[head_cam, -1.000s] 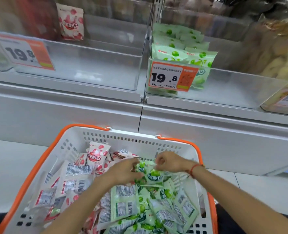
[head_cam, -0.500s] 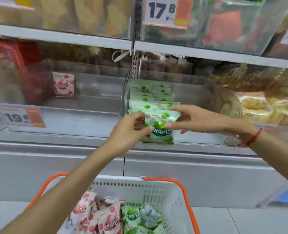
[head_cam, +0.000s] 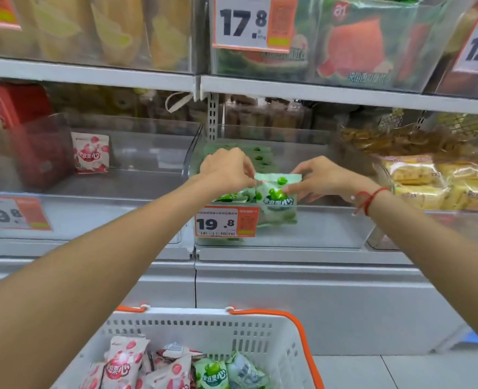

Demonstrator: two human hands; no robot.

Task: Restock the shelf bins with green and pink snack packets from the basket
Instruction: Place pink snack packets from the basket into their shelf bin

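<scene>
Both my hands reach into the clear middle shelf bin (head_cam: 330, 234). My left hand (head_cam: 228, 168) and my right hand (head_cam: 323, 178) pinch the top corners of a green snack packet (head_cam: 278, 199), which stands upright at the front of the bin, in front of a row of green packets (head_cam: 260, 157). In the bin to the left a single pink packet (head_cam: 90, 153) leans at the back. Below, the white basket (head_cam: 204, 327) with orange handles holds pink packets (head_cam: 122, 363) and green packets (head_cam: 212, 374).
Price tags reading 19.8 hang on the middle bin (head_cam: 226, 221) and the left bin (head_cam: 13, 213). Yellow snack packs (head_cam: 434, 181) fill the bin to the right. The shelf above (head_cam: 316, 89) carries more bins of goods. A grey shelf base stands behind the basket.
My hands lifted a green packet out of the basket, carried it up to the shelf and lowered it into the middle bin. The view tilted upward from basket to shelf.
</scene>
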